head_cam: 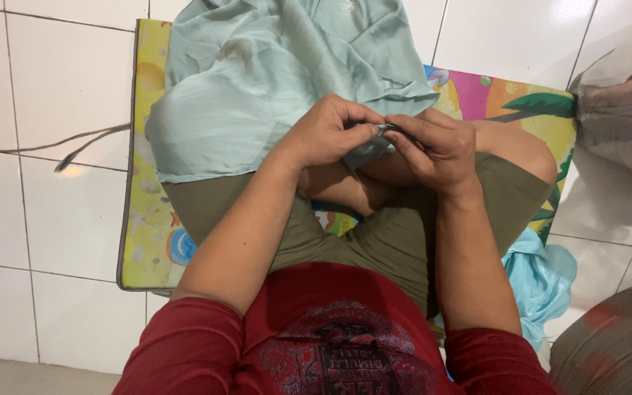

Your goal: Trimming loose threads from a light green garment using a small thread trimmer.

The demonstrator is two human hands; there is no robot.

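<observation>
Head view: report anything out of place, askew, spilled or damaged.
Nothing stands out. The left hand and right hand pinch an edge of the pale green cloth between them; it lies rumpled over one knee and the colourful mat. A loose cord trails across the white floor tiles. No spills or tears show.

item pinched between fingertips (376,129): too small to tell | green cloth (272,73): cut by top edge

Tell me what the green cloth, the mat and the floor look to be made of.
Green cloth: thin woven fabric, faint sheen, falling in soft folds; both hands pinch its edge. Mat: probably foam or vinyl, with a printed colourful surface and a thick dark edge. Floor: glossy white ceramic tile, with grout lines and reflections.
</observation>
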